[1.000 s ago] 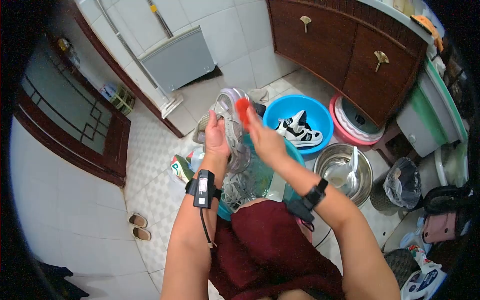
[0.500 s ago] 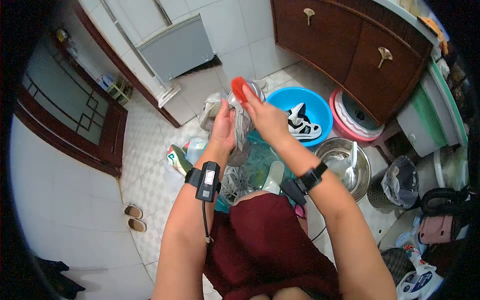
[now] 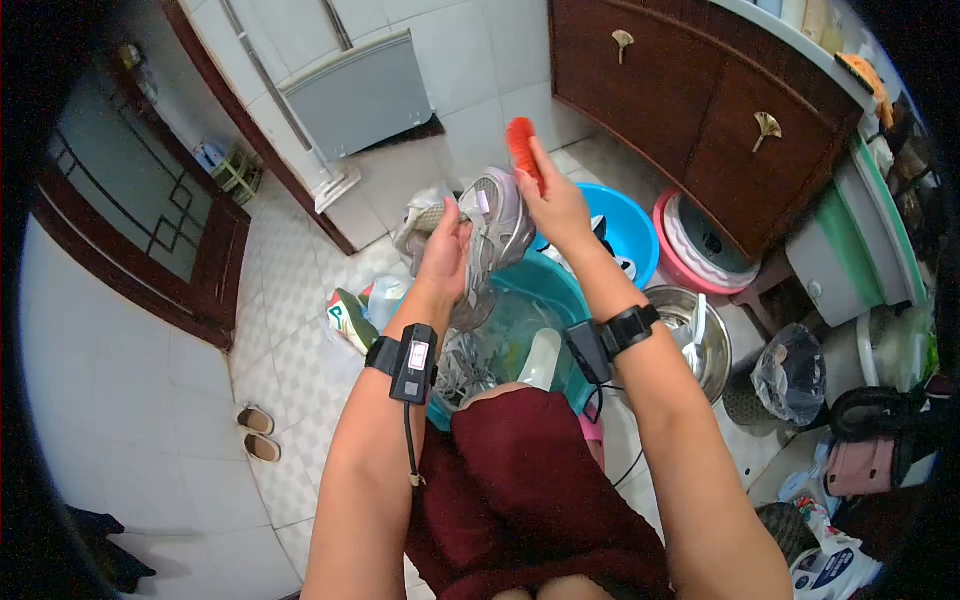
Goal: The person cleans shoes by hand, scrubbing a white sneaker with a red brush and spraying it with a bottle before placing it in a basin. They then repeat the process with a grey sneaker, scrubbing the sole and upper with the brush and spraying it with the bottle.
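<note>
My left hand (image 3: 446,258) grips a wet grey sneaker (image 3: 497,225) above a teal basin (image 3: 565,290) of water. Held up just right of the shoe, a red brush (image 3: 522,150) is in my right hand (image 3: 556,208), apart from the shoe. Grey shoelaces (image 3: 462,365) and a pale insole (image 3: 542,358) lie in the basin. Another light shoe (image 3: 418,222) shows behind my left hand. Beyond my right forearm, a blue basin (image 3: 640,232) holds a black and white shoe, partly hidden by my arm.
A steel bowl (image 3: 717,350) stands right of the teal basin, near a lined trash bin (image 3: 790,375). Pink basins (image 3: 672,262) sit below the brown cabinet (image 3: 640,100). A green and white shoe (image 3: 350,318) lies left on the tiles, with beige slippers (image 3: 258,433) further left.
My right hand has moved the red brush up and to the right, away from the sneaker. The sneaker's upper now shows more fully. The view has shifted slightly.
</note>
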{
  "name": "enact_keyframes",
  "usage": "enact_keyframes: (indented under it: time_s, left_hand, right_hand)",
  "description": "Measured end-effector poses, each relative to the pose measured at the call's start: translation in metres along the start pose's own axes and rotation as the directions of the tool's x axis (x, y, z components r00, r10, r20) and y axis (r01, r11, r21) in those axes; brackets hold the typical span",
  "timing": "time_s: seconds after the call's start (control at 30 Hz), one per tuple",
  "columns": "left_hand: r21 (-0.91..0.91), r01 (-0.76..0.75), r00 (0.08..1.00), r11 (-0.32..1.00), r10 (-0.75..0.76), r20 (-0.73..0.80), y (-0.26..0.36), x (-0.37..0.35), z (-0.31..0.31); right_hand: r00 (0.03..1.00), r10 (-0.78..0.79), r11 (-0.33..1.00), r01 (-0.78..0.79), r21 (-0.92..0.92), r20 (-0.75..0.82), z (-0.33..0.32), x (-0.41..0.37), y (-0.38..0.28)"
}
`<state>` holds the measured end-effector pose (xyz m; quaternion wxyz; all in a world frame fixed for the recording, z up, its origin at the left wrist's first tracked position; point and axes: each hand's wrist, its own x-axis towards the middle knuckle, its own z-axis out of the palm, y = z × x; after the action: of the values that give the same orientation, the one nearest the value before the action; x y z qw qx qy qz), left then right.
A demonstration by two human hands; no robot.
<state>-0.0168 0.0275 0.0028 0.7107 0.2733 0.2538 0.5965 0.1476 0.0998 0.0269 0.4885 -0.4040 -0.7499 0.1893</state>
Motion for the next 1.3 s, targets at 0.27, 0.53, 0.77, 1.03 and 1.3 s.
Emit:
enact_keyframes:
  time_s: [0.27,0.53,0.77,1.03,1.3]
  left_hand:
    - [0.187,0.057,0.997,0.981,-0.047,-0.055,-0.001,-0.008,0.011]
    - [0.104,0.196,0.980,0.975,-0.198,0.014,0.001,0.000,0.010]
    - [0.439,0.275,0.932,0.855,-0.125,-0.341,-0.003,-0.009,0.025]
    - [0.976,0.184,0.649,-0.115,0.760,-0.033,0.009,-0.025,0.009]
    - [0.976,0.160,0.810,0.149,0.545,-0.216,0.012,-0.023,0.023]
  right_hand:
    - [0.906,0.159,0.797,-0.353,0.490,0.393,-0.008,-0.014,0.019]
    - [0.915,0.353,0.838,-0.402,0.368,0.196,0.012,-0.023,0.036]
    - [0.942,0.333,0.875,-0.320,0.364,0.028,0.007,-0.025,0.038]
    - [0.918,0.383,0.836,-0.299,0.461,-0.100,-0.005,-0.020,0.060]
    - [0.925,0.337,0.881,-0.245,0.405,-0.174,-0.008,-0.016,0.049]
